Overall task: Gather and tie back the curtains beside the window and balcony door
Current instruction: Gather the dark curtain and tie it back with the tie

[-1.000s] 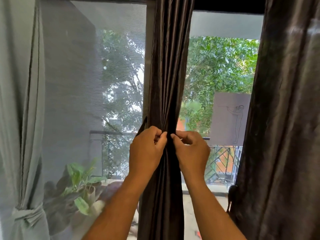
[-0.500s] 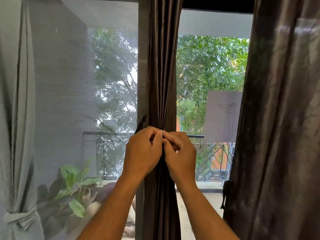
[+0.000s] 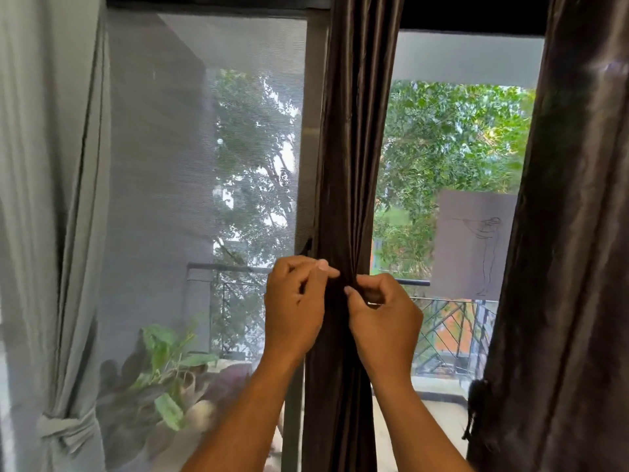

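A dark brown curtain (image 3: 354, 165), gathered into a narrow bunch, hangs down the middle between the screened window and the balcony door. My left hand (image 3: 294, 306) and my right hand (image 3: 386, 318) meet at its waist, each pinching a dark tie band (image 3: 340, 284) against the folds with curled fingers and thumb. The band is mostly hidden by my fingers. A second dark brown curtain (image 3: 571, 250) hangs loose at the right with a dark tassel (image 3: 476, 400) on its edge. A pale grey curtain (image 3: 51, 199) at the left is tied back low with a knot (image 3: 66, 427).
A mesh screen (image 3: 170, 165) covers the left pane, with a potted plant (image 3: 170, 366) behind it. Through the right pane I see a balcony railing (image 3: 449, 321), trees and a sheet with a line drawing (image 3: 476, 243).
My hands closed together on the curtain's waist, then shifted slightly apart, the right hand dropping a little lower. The view drifted right then left.
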